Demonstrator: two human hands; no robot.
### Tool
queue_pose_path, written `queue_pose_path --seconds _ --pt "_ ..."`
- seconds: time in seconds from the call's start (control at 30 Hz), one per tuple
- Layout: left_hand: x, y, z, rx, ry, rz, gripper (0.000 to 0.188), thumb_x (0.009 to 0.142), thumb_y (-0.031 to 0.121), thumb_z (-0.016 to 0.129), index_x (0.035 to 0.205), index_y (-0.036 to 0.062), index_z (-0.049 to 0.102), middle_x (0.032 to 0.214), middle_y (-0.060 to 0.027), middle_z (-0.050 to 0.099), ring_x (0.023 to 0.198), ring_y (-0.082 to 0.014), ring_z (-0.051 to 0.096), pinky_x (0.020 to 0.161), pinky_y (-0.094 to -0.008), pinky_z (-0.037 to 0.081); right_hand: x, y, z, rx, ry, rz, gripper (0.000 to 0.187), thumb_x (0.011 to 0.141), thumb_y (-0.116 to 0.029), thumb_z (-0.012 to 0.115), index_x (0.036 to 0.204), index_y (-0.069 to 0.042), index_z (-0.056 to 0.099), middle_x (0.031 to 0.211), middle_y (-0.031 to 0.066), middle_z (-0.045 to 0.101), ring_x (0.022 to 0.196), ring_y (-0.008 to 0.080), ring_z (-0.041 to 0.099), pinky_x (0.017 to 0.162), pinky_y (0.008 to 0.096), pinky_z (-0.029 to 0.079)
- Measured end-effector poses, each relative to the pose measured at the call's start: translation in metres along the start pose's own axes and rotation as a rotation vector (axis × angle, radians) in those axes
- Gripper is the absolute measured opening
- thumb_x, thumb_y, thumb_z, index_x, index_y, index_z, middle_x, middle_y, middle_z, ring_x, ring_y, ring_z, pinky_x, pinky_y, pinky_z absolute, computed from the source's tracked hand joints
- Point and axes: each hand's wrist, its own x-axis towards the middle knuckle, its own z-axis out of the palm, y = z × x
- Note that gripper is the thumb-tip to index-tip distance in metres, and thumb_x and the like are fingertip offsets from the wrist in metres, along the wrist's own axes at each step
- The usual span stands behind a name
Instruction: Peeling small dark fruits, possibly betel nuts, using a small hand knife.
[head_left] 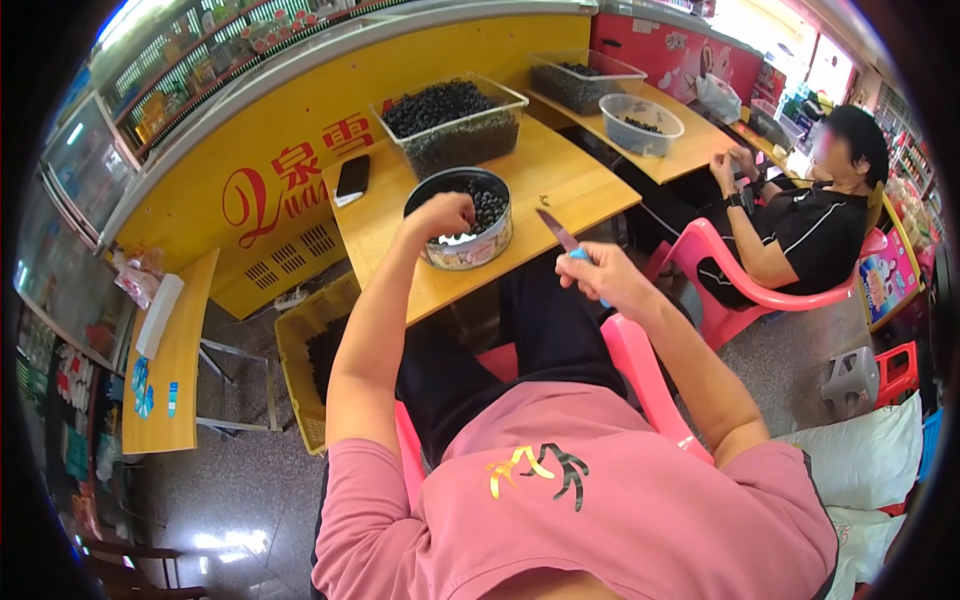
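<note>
My left hand (450, 212) reaches over the rim of a round tin (478, 250) on the wooden table. Its fingers are curled downward at the inside of the tin, and what they pinch, if anything, is hidden. Small dark round fruits (490, 208) lie in the tin against its right side, and a pale patch of the bottom shows. To the right of the tin, my right hand (606, 276) is wrapped round the blue handle of a knife (560, 232). The blade points up and away to the left, clear of the tin, over the table's front edge.
A clear bin (465, 140) heaped with dark fruits stands behind the tin, a black phone (353, 175) to its left. On the right-hand table are another bin (585, 90) and a white bowl (640, 135). A person (780, 210) sits there. A yellow crate (298, 370) stands below left.
</note>
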Motion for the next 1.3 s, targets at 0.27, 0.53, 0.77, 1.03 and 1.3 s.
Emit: queue_pose_path --seconds 0.27,0.53,0.77,1.03,1.3 --pt "-0.058 0.057 -0.018 -0.913 0.327 0.16 0.023 0.089 0.009 0.065 0.11 0.0002 0.059 0.086 -0.0009 0.061 0.069 -0.0053 0.054 0.062 -0.0196 0.044 0.06 -0.015 0.021 0.03 0.033 -0.158 0.026 0.093 -0.029 0.063 0.082 -0.005 0.063 0.074 -0.0007 0.061 0.052 0.0028 0.043 0.046 0.0205 0.032" --pt "-0.087 0.033 -0.006 -0.955 0.674 0.032 0.028 0.089 0.008 0.065 0.115 -0.002 0.061 0.084 -0.002 0.062 0.069 -0.0067 0.056 0.063 -0.0205 0.042 0.18 0.01 0.008 -0.605 0.447 -0.332 0.035 0.085 -0.032 0.07 0.1 -0.002 0.064 0.076 0.0031 0.06 0.062 0.0112 0.057 0.057 0.0292 0.046" --pt "-0.106 0.007 0.005 -1.022 0.762 -0.063 0.023 0.089 0.008 0.066 0.11 0.0003 0.063 0.089 -0.0046 0.067 0.072 -0.0088 0.06 0.063 -0.02 0.045 0.208 0.044 0.016 -0.352 0.236 -0.191 0.04 0.083 -0.021 0.066 0.117 -0.002 0.057 0.079 0.005 0.062 0.061 0.012 0.058 0.054 0.0285 0.047" --pt "-0.106 0.027 0.022 -0.961 0.698 -0.122 0.025 0.089 0.007 0.066 0.113 -0.0013 0.063 0.089 -0.0028 0.065 0.068 -0.0061 0.053 0.063 -0.0195 0.044 0.184 0.032 0.033 -0.483 0.271 -0.224 0.048 0.081 -0.016 0.06 0.126 0.0 0.054 0.083 0.0111 0.065 0.07 0.0176 0.064 0.068 0.0328 0.051" --pt "-0.115 0.049 0.021 -0.92 0.766 -0.123 0.026 0.089 0.005 0.066 0.114 -0.0016 0.063 0.091 -0.0019 0.063 0.07 -0.0061 0.053 0.064 -0.0191 0.044 0.179 0.04 0.033 -0.435 0.279 -0.195 0.047 0.082 -0.016 0.059 0.126 0.0 0.053 0.082 0.0098 0.064 0.065 0.0154 0.062 0.064 0.0316 0.051"
